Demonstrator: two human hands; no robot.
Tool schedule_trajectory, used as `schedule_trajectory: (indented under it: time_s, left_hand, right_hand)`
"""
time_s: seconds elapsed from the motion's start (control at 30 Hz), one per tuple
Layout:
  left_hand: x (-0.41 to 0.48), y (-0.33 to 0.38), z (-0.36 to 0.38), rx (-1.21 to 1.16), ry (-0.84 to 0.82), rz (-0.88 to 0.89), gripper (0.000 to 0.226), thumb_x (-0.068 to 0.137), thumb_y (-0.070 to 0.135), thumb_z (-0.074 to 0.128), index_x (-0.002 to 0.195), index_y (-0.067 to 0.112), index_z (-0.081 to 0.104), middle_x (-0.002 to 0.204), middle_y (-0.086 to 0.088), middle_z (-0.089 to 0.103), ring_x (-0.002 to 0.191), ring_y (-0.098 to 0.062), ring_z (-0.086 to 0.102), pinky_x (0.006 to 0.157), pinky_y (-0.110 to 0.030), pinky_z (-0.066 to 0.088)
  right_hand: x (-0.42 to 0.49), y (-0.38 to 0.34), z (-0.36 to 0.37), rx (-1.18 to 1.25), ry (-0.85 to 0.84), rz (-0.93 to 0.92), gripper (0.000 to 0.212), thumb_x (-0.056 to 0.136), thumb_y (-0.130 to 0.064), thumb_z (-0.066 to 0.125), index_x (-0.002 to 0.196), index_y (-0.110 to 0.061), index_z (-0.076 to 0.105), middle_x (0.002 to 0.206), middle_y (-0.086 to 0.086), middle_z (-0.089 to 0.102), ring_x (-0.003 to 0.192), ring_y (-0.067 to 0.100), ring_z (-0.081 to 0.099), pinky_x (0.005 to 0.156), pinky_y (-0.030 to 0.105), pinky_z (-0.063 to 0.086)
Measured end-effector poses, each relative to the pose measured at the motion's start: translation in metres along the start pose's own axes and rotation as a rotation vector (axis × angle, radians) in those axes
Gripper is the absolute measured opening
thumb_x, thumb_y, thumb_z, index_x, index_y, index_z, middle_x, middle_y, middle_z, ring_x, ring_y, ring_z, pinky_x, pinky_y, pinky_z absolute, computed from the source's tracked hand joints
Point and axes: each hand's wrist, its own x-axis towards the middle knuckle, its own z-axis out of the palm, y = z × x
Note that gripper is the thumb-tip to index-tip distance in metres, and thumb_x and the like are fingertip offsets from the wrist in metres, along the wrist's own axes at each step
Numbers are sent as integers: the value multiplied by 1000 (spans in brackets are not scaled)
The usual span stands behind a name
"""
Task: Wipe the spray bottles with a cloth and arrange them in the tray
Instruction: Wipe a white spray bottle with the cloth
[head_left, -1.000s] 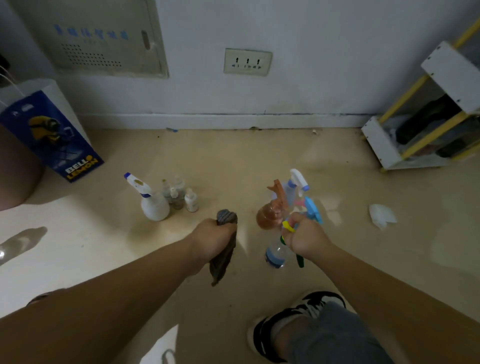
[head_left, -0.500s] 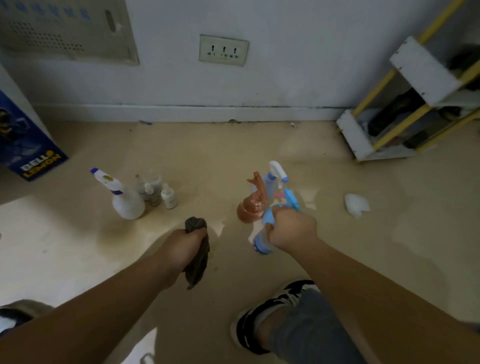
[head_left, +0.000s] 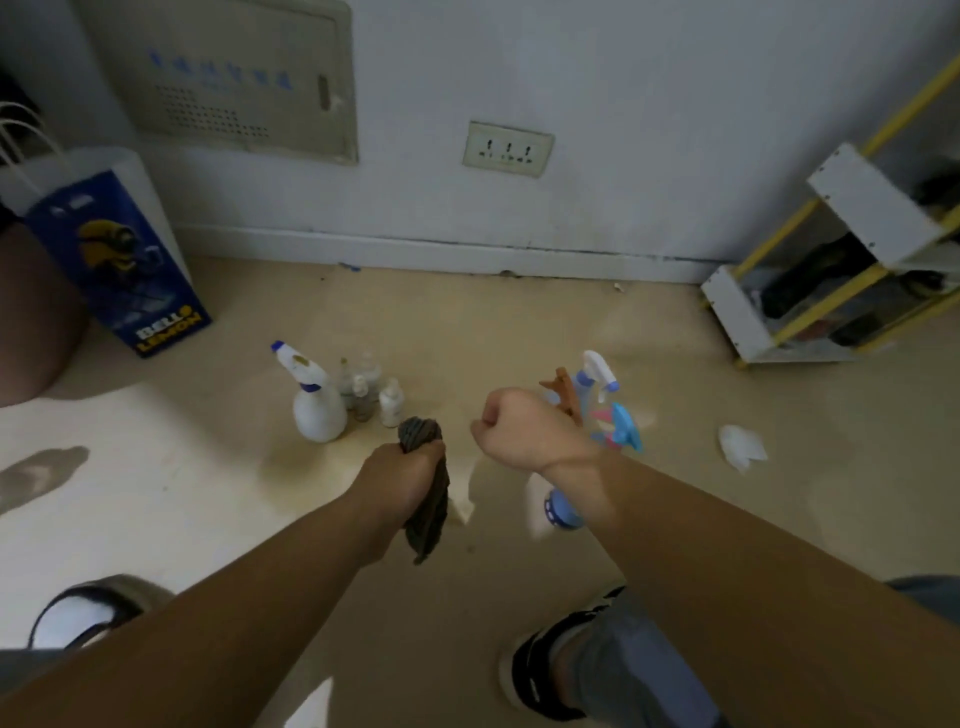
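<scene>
My left hand (head_left: 402, 475) grips a dark grey cloth (head_left: 427, 512) that hangs down from the fist. My right hand (head_left: 519, 431) is a closed fist with nothing visible in it. Under my right forearm a clear bottle (head_left: 563, 512) with a blue and pink trigger (head_left: 621, 428) is partly hidden. Behind the fist stand a brown spray bottle (head_left: 563, 389) and a blue one with a white trigger (head_left: 595, 371). A white spray bottle (head_left: 317, 410) stands on the floor to the left, with several small bottles (head_left: 371, 395) beside it. No tray is in view.
A blue paper bag (head_left: 114, 260) leans at the left wall. A white and yellow shelf (head_left: 831, 270) stands at the right. A crumpled white tissue (head_left: 740, 449) lies on the floor. My shoes (head_left: 545, 665) are below.
My right hand has let go of the blue-trigger bottle and moved left and up as a fist. The left hand keeps hold of the cloth. The camera has swung left.
</scene>
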Motion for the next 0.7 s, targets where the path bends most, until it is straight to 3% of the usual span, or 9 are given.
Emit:
schedule_trajectory:
  time_s: [0.13,0.23,0.3,0.4,0.47,0.57,0.7]
  left_hand:
    - [2,-7,-42,-99,118,26,28,103,33,56,99,8,68,105,-23,72,102,-39,69,86,-44,55]
    - [7,-16,-73,-186,230,71,35,96,29,60,107,-3,68,102,-28,72,96,-43,71,89,-52,58]
    - [14,-21,-90,-219,325,75,41,84,35,61,107,2,68,98,-24,73,90,-39,72,88,-54,59]
    - [25,-23,-109,-306,385,40,35,84,30,62,108,5,65,102,-22,72,88,-36,71,76,-42,59]
    - [34,-23,-119,-349,398,-8,38,79,30,62,109,6,65,103,-23,72,92,-39,71,82,-47,60]
    - [46,-24,-128,-373,417,-61,28,85,23,62,107,5,66,104,-24,72,96,-41,71,89,-52,58]
    - [59,-24,-134,-385,445,-82,22,90,16,61,106,2,66,106,-27,71,96,-40,70,85,-47,58]
  right_hand:
    - [24,-45,6,111,-48,-61,27,96,-39,56,94,-15,67,89,7,69,86,29,68,73,35,55]
    - [41,-83,15,142,-117,-79,28,97,-35,53,97,-11,67,86,13,73,78,31,73,59,32,53]
    - [55,-104,23,144,-143,-122,23,96,-31,53,93,-12,65,82,9,69,70,29,70,54,27,49]
    - [81,-133,38,144,-111,-199,14,93,-29,58,93,-16,61,86,3,65,78,27,66,66,32,56]
    - [94,-150,50,196,-35,-217,28,91,-37,61,112,-18,57,96,1,62,83,27,65,76,39,58]
    - [105,-163,69,246,62,-210,56,89,-45,65,134,-18,47,109,1,55,97,25,61,83,40,54]
    - [118,-160,101,459,-36,-121,44,88,-34,69,124,-16,52,107,1,58,95,24,61,80,38,53]
